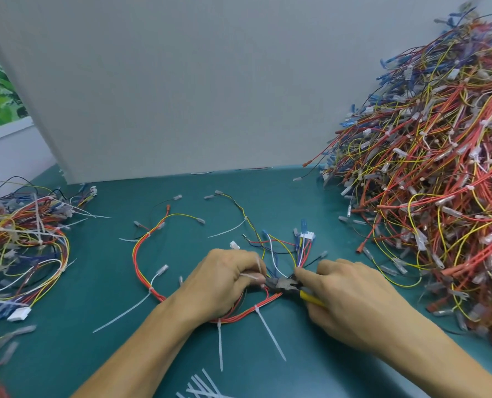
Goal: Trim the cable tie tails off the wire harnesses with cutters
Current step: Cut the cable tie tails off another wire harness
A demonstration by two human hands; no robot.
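A wire harness (150, 248) of red, yellow and white wires lies looped on the green table (95, 354). Several white cable tie tails stick out of it, one (270, 336) near my wrists. My left hand (224, 285) pinches a white tie tail (250, 275) at the harness. My right hand (351, 300) grips yellow-handled cutters (289, 284). The dark cutter jaws sit right at my left fingertips, against the pinched tail. The cutting edge is partly hidden by my fingers.
A tall heap of harnesses (434, 179) fills the right side. A smaller pile of harnesses (20, 239) lies at the left. Cut white tie tails (201, 387) lie at the front edge. A grey panel (181, 81) stands behind the table.
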